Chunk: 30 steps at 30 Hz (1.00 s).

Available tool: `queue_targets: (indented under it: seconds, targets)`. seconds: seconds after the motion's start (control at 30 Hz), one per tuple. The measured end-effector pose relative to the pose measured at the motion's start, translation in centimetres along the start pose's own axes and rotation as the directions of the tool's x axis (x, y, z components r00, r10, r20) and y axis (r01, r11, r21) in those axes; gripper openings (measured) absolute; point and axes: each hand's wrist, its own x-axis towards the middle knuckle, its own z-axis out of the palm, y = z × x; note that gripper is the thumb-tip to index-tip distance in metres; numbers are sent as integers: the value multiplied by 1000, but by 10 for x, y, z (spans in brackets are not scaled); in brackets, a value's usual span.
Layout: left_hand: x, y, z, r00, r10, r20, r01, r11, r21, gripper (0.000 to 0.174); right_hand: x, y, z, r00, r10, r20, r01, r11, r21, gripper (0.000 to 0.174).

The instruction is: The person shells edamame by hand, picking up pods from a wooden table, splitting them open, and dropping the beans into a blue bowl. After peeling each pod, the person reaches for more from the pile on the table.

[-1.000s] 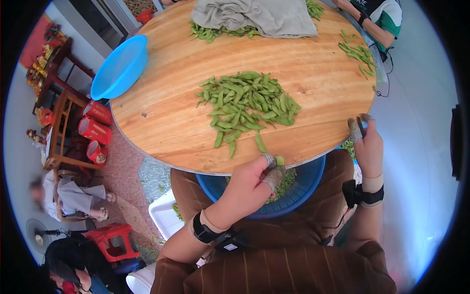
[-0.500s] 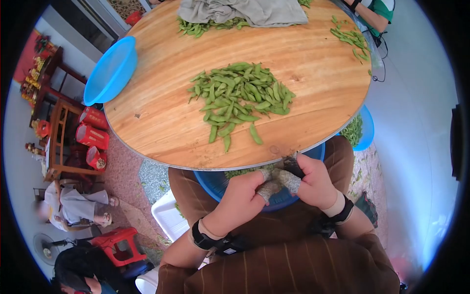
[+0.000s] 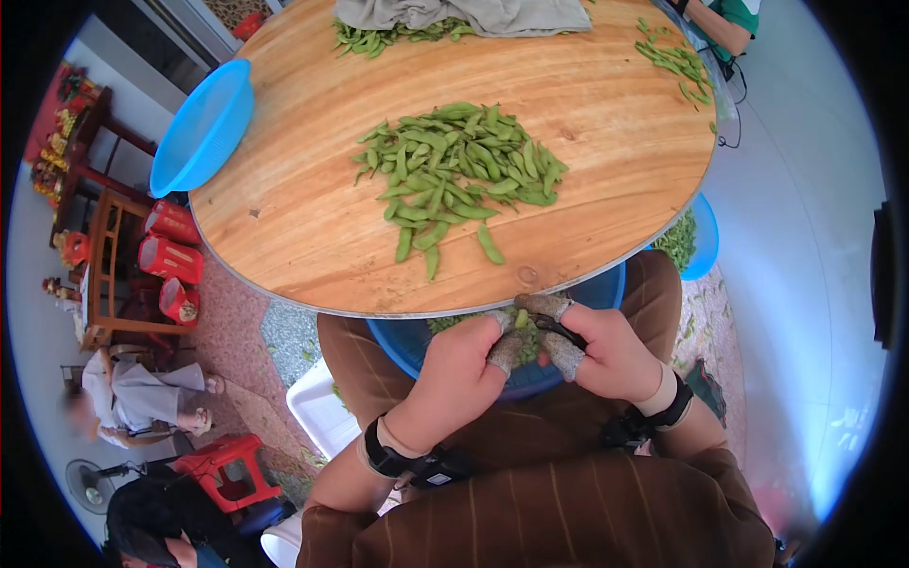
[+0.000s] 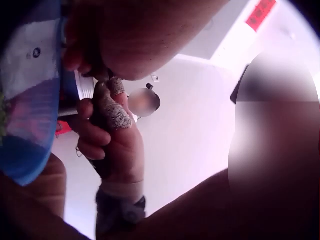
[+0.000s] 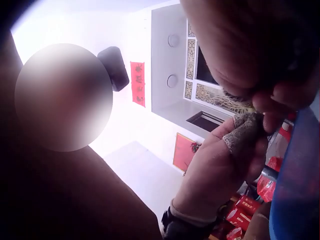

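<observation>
Over the lap, just below the table's edge, both hands meet with fingertips close together. My left hand [image 3: 453,364] pinches a green soybean pod [image 3: 522,319] between thumb and finger. My right hand [image 3: 615,352] grips a slim dark tool [image 3: 566,333] right beside the pod; its exact kind cannot be told. Greyish coverings wrap the thumb and a finger of each hand. Beneath them sits a blue basin [image 3: 398,348] with green pieces inside, partly hidden by the hands. A pile of soybean pods [image 3: 464,156] lies on the wooden table [image 3: 303,227].
A light-blue basket [image 3: 204,128] stands at the table's left edge. Grey cloth [image 3: 473,14] covers more pods at the far side. Another blue basin [image 3: 703,241] is low on the right, a white tray [image 3: 322,412] low on the left. A seated person [image 3: 137,393] is at far left.
My right hand has come in from the table's right edge to meet the left hand. The left hand has drawn the pod back from the tabletop to over the basin.
</observation>
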Motion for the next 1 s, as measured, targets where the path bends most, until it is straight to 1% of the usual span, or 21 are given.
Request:
queue_targets:
  seconds: [0.03, 0.07, 0.1, 0.17, 0.3, 0.37, 0.4, 0.43, 0.5, 0.53, 0.57, 0.6, 0.63, 0.7, 0.73, 0.77, 0.8, 0.83, 0.9, 0.93, 1.0]
  targets:
    - [-1, 0, 0, 990, 132, -51, -115, 960, 255, 24, 0, 0, 1, 998, 65, 25, -65, 998, 23, 45]
    - [-2, 1, 1, 961, 270, -65, -204, 845, 495, 25, 1, 0, 1, 990, 130, 50, -132, 990, 44, 46]
    - [-3, 6, 2, 961, 271, -62, -207, 847, 490, 25, 1, 0, 2, 990, 135, 48, -137, 990, 41, 46]
    - [-6, 17, 2, 975, 211, 74, -216, 803, 555, 20, 1, 2, 6, 970, 217, 110, -228, 968, 104, 47]
    - [-7, -2, -3, 984, 163, 70, -177, 879, 442, 20, 2, -1, 14, 957, 282, 72, -291, 934, 205, 45]
    - [-7, -15, -8, 987, 113, 113, -151, 890, 430, 20, 3, 4, 16, 976, 218, 23, -217, 950, 223, 46]
    - [-8, -22, -10, 985, 116, 125, -158, 897, 413, 20, 3, 7, 10, 964, 234, 128, -252, 955, 154, 49]
    - [-10, -29, -13, 988, 73, 139, -127, 893, 432, 20, 3, 8, 10, 959, 254, 123, -271, 952, 145, 49]
    - [-9, -41, -15, 987, 41, 155, -106, 896, 432, 21, 5, 10, 15, 980, 181, 88, -186, 981, 60, 39]
    - [-9, -46, -16, 990, -8, 143, -52, 911, 408, 18, 0, 21, 21, 984, 147, 100, -139, 987, -85, 31]
    - [-8, -50, -17, 989, -58, 134, 3, 924, 383, 15, -1, 26, 23, 981, 164, 101, -154, 983, -101, 31]
    - [-8, -54, -18, 968, -167, 187, 83, 917, 390, 23, 1, 29, 26, 984, 131, 125, -112, 983, -147, 30]
    - [-7, -58, -18, 969, -158, 192, 78, 927, 367, 23, 3, 31, 28, 983, 98, 154, -67, 979, -193, 29]
    - [-2, -66, -14, 989, -33, 147, -22, 933, 358, 37, 2, 46, 33, 983, 107, 151, -71, 971, -229, 35]
    - [-2, -71, -14, 972, -129, 195, 58, 941, 332, 48, 2, 50, 35, 978, 79, 193, -33, 973, -230, 36]
    - [0, -75, -14, 972, -96, 212, 29, 955, 296, 48, 4, 53, 35, 971, 51, 234, 4, 973, -230, 38]
    - [1, -78, -15, 974, -114, 196, 54, 956, 290, 47, 6, 53, 35, 972, 45, 231, 6, 977, -213, 41]
    - [2, -79, -16, 974, -138, 178, 82, 954, 289, 47, 6, 54, 34, 972, 72, 222, -15, 969, -245, 41]
    - [2, -80, -22, 972, -120, 203, 55, 953, 299, 45, 8, 55, 36, 986, 50, 158, -4, 959, -282, 45]
    - [2, -82, -23, 969, -129, 211, 53, 942, 332, 44, 8, 57, 39, 993, 82, 90, -55, 963, -265, 47]
    - [2, -86, -24, 964, -121, 236, 39, 946, 323, 44, 3, 64, 38, 984, 143, 104, -108, 953, -284, 47]
